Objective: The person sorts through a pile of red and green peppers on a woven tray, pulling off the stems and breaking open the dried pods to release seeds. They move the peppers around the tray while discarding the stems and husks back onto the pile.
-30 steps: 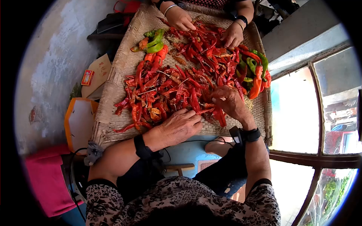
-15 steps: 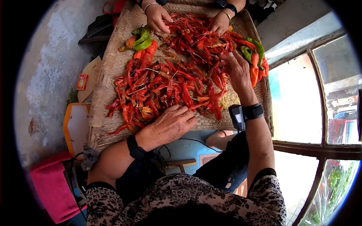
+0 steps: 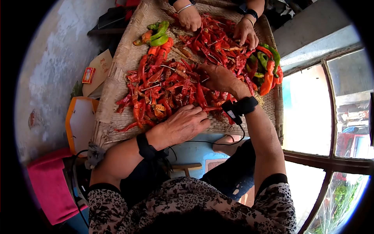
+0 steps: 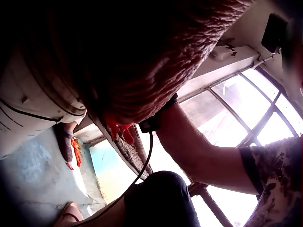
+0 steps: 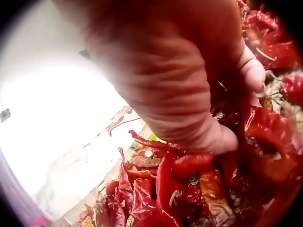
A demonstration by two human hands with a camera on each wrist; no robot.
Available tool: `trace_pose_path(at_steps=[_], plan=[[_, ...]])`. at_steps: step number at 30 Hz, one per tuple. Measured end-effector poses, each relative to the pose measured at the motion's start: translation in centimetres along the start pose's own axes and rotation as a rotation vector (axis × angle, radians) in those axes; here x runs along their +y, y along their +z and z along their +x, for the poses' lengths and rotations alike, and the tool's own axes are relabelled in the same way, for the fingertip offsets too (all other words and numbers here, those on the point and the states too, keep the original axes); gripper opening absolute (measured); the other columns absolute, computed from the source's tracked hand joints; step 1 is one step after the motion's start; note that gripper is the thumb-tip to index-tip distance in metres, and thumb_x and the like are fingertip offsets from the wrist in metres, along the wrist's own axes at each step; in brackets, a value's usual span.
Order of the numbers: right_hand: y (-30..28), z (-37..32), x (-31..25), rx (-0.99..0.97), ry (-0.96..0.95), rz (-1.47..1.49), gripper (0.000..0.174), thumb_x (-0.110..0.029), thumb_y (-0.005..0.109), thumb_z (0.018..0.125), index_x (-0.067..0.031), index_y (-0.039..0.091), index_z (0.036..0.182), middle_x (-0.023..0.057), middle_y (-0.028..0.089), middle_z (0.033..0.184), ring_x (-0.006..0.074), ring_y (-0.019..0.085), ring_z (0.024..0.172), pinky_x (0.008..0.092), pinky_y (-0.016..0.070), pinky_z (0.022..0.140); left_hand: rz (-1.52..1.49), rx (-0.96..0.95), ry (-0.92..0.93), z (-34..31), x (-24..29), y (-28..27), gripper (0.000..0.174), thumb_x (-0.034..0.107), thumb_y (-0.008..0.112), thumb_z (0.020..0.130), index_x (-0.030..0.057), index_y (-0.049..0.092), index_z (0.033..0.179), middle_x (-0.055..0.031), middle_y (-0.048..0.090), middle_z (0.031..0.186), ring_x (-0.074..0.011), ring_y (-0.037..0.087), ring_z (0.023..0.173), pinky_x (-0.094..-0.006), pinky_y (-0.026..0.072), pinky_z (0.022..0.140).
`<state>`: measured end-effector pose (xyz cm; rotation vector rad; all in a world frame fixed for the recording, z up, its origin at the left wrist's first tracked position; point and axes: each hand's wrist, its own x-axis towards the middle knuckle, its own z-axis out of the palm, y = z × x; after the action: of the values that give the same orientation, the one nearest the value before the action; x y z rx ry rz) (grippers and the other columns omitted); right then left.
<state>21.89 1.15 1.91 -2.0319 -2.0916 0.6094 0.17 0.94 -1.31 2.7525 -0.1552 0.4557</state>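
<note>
Red dried chillies (image 3: 156,84) lie in a broad pile on a woven tray (image 3: 113,97). At the pile's near edge my left hand (image 3: 181,124) has curled fingers, with a red chilli (image 3: 212,108) at its fingertips that it seems to pinch. In the left wrist view the left hand (image 4: 156,61) is dark and its fingertips are hidden. My right hand (image 3: 222,80) reaches palm down over the middle of the pile. Seen from the right wrist, this hand (image 5: 165,90) has thumb and a finger apart among glossy chillies (image 5: 270,127); its other fingertips are hidden.
Another person's hands (image 3: 189,17) (image 3: 246,31) touch chillies at the tray's far side. Green peppers (image 3: 159,35) lie far left, and green and orange ones (image 3: 268,76) at the right rim. A window (image 3: 307,113) stands right; a black cable (image 3: 194,141) hangs below the tray.
My right hand has moved from the pile's right side, near the green peppers, left to its middle. The left hand stays at the near edge. The other person's hands have shifted slightly.
</note>
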Motion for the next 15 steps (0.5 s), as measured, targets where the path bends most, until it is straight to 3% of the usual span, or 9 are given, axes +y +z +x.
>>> trace_pose_path(at_steps=[3, 7, 9, 10, 13, 15], plan=[[-1.1, -2.7, -0.7, -0.015, 0.103, 0.001, 0.04, -0.008, 0.067, 0.077, -0.0065, 0.06, 0.116, 0.0137, 0.066, 0.095, 0.0315, 0.064, 0.092, 0.0376, 0.0514, 0.08, 0.002, -0.009, -0.011, 0.0, 0.1, 0.0, 0.012, 0.008, 0.06, 0.08, 0.0043, 0.058, 0.091, -0.0076, 0.055, 0.092, -0.0216, 0.055, 0.089, -0.0349, 0.0459, 0.08], [-1.4, -6.7, 0.4, 0.034, 0.046, 0.064, 0.03, -0.007, 0.066, 0.079, -0.0044, 0.063, 0.108, 0.0137, 0.066, 0.097, 0.0305, 0.064, 0.089, 0.0362, 0.0511, 0.08, 0.02, -0.005, -0.011, 0.0, 0.0, 0.4, 0.012, 0.008, 0.06, 0.08, 0.0043, 0.058, 0.091, -0.0077, 0.055, 0.093, -0.0215, 0.055, 0.09, -0.0349, 0.0461, 0.08], [-1.2, -8.4, 0.7, 0.17, 0.004, 0.241, 0.027, -0.001, 0.063, 0.075, -0.0038, 0.066, 0.102, 0.0136, 0.067, 0.095, 0.0257, 0.066, 0.083, 0.0351, 0.0519, 0.074, 0.023, 0.0, -0.01, 0.1, 0.1, 0.4, 0.013, 0.008, 0.06, 0.081, 0.0045, 0.059, 0.093, -0.0075, 0.056, 0.093, -0.0214, 0.056, 0.091, -0.035, 0.0462, 0.081], [-1.3, -8.7, 0.5, 0.172, 0.078, 0.372, 0.029, 0.0, 0.065, 0.077, -0.0031, 0.066, 0.106, 0.0102, 0.067, 0.097, 0.0181, 0.065, 0.087, 0.0314, 0.0519, 0.076, 0.021, -0.001, -0.002, 0.2, 0.1, 0.3, 0.013, 0.008, 0.06, 0.081, 0.0045, 0.059, 0.093, -0.0075, 0.056, 0.093, -0.0214, 0.056, 0.091, -0.035, 0.0462, 0.081], [-0.9, -9.3, 1.4, 0.289, 0.121, 0.554, 0.03, -0.001, 0.067, 0.08, -0.0035, 0.065, 0.11, 0.008, 0.066, 0.101, 0.0148, 0.063, 0.092, 0.0299, 0.0517, 0.081, 0.017, -0.016, 0.01, 0.0, 0.3, 0.3, 0.015, 0.008, 0.061, 0.08, 0.0047, 0.06, 0.095, -0.0072, 0.057, 0.095, -0.0216, 0.056, 0.091, -0.0354, 0.0462, 0.082], [-1.1, -9.7, 2.0, 0.251, 0.151, 0.62, 0.032, -0.002, 0.067, 0.084, -0.0037, 0.063, 0.116, 0.0078, 0.066, 0.104, 0.0143, 0.063, 0.095, 0.0293, 0.0513, 0.084, 0.022, -0.023, -0.017, 0.1, 0.3, 0.3, 0.018, 0.007, 0.062, 0.08, 0.0054, 0.061, 0.098, -0.0068, 0.057, 0.096, -0.0218, 0.057, 0.093, -0.0356, 0.0462, 0.082]])
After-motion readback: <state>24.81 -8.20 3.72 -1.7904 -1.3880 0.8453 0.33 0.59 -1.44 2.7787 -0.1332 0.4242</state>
